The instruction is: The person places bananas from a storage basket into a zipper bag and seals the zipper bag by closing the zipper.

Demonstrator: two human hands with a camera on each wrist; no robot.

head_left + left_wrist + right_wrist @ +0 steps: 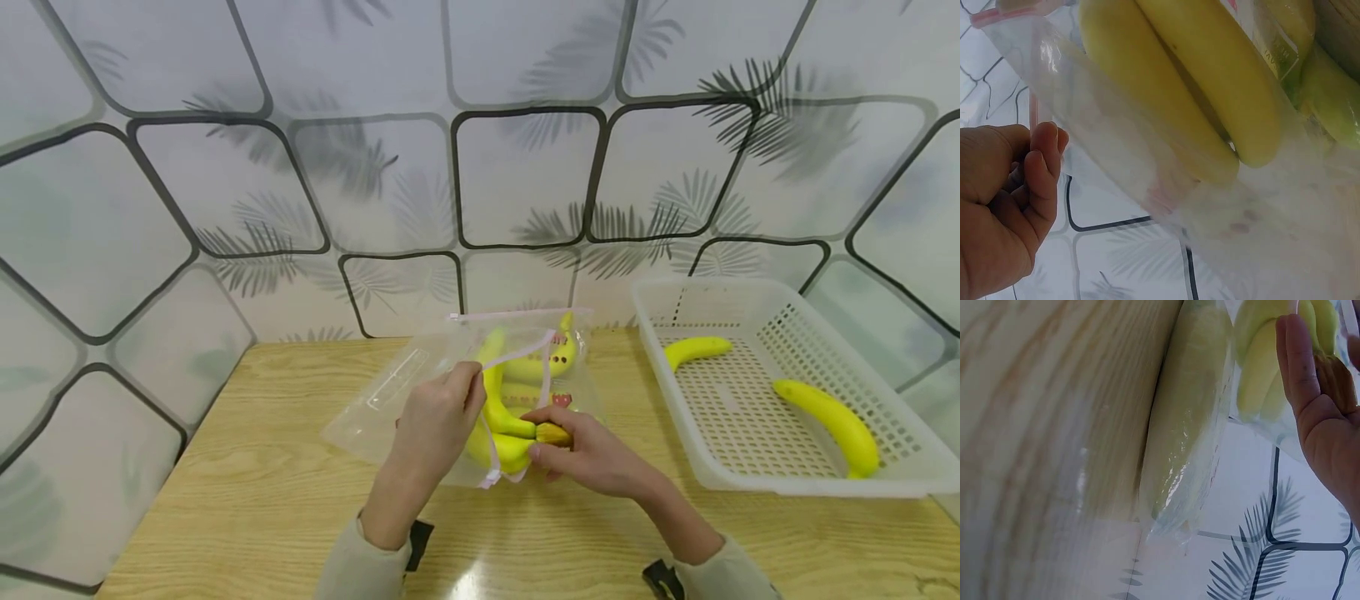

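A clear zip bag [390, 392] with pink edging lies on the table, its mouth spread. My left hand [438, 412] pinches the pink edge of that mouth between thumb and fingers, as the left wrist view [1013, 194] also shows. My right hand [592, 450] holds a bunch of yellow bananas [495, 404] by its brown stem [553, 434], with the fruit partly inside the bag mouth. Another banana [564, 354] lies inside, behind printed plastic. In the right wrist view a plastic-covered banana [1191, 406] rests along the table, left of the hand [1329, 431].
A white perforated plastic basket [678, 425] stands to the right, holding two loose bananas, one near its left wall [697, 347] and a larger one [836, 421] on the right. Behind the wooden table [247, 467] rises a patterned wall covering [397, 183].
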